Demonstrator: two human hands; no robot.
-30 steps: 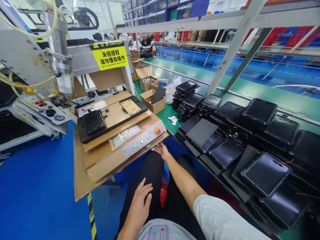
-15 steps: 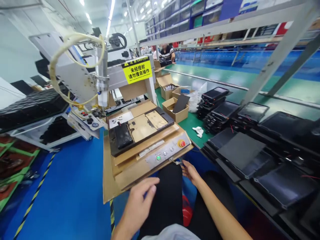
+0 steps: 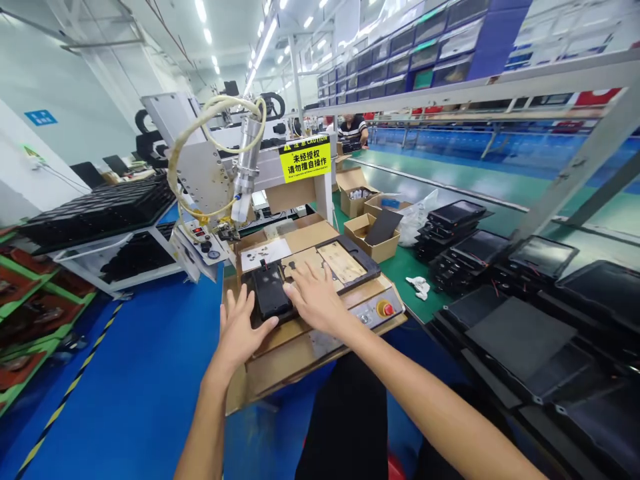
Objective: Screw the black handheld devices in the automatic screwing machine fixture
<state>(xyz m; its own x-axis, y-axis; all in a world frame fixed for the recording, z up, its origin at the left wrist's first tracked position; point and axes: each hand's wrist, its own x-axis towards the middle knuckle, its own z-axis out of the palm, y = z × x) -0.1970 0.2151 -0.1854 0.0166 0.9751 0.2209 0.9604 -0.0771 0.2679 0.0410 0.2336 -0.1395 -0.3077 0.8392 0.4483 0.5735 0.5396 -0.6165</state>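
A black rectangular casing lies at the left end of a dark-framed fixture on the machine's bed. My left hand is open at the casing's near left corner, thumb stretched toward its front edge. Over the fixture's tan surface, my right hand is open with spread fingers, its thumb close to the casing's right side. Whether either hand presses on the casing I cannot tell. Behind the casing is a white sheet with small dark bits on it.
A dispensing head with a pale hose hangs behind the fixture. A red stop button sits on the front panel. Stacked black screen panels crowd the right bench near a white crumpled cloth and cardboard boxes.
Both hands have risen from near my lap and the machine's front edge to the casing, and their fingers have spread. The camera view has shifted, so the machine appears farther right.
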